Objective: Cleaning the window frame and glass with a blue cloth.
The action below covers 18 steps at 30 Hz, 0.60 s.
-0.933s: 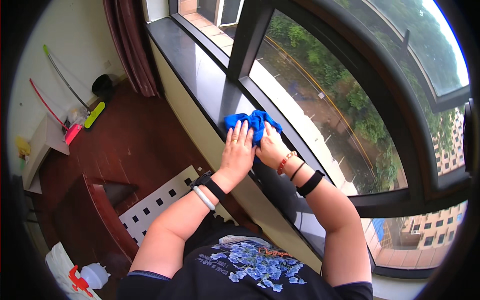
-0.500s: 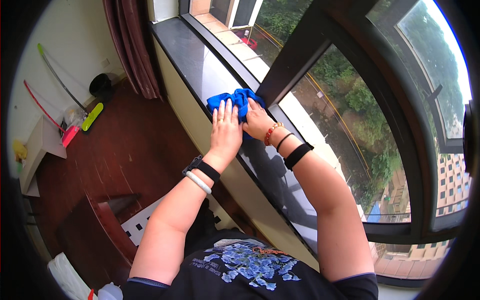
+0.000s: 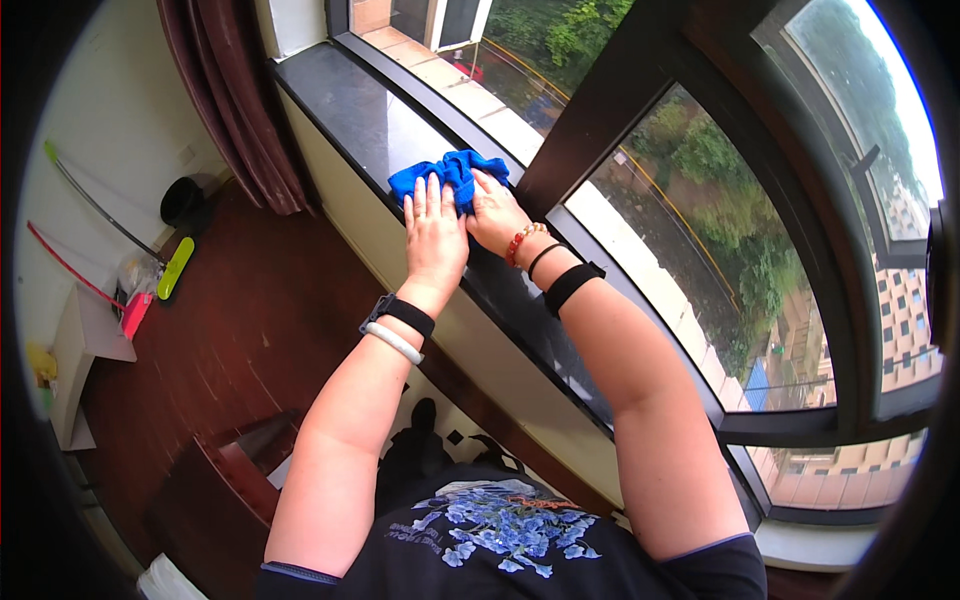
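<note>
Nearest, we are seeing bare windowsill point(image 3: 520, 315). The left hand point(image 3: 437, 242) is lying flat on the blue cloth point(image 3: 456, 172), fingers straight; the right hand point(image 3: 496, 214) is touching it too, grip unclear. The cloth is sitting partway along; beyond, uncovered sill is running toward the curtain point(image 3: 232, 110). We're judging work unfinished, finished stretches untellable.

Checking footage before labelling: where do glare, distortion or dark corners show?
Head view: pale glare on the dark sill beyond the blue cloth; sky washed out white at upper right. Head view: window frame bowed by the fisheye, corners black.
</note>
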### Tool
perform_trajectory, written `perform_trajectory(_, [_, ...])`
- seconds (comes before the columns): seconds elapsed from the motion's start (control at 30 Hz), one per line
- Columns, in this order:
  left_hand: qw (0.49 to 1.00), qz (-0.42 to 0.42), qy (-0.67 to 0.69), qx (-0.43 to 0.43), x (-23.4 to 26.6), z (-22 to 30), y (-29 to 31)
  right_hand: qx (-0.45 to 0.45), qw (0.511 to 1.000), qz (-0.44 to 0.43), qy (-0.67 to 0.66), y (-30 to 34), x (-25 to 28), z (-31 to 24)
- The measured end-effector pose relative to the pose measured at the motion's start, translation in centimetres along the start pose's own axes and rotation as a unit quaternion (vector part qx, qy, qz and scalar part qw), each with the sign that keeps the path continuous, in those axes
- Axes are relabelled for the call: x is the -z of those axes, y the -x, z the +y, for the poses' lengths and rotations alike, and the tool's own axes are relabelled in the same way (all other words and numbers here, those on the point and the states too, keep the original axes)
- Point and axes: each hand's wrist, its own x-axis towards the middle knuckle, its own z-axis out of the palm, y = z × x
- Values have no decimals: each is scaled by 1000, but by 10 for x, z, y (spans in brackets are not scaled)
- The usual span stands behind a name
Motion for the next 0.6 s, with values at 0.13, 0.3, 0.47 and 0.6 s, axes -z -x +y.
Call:
perform_trajectory(0.13, [998,0,23,-57,12,18,33,3,1000,17,23,53,2,0])
perform_trajectory(0.3, [986,-27,131,-102,31,67,115,25,999,32,-25,163,19,-8])
perform_trajectory(0.47, [960,-69,229,-145,35,117,187,2,1000,5,-4,268,42,-12])
perform_trajectory(0.6, [942,-96,274,-168,35,151,226,-29,999,-5,16,333,54,-19])
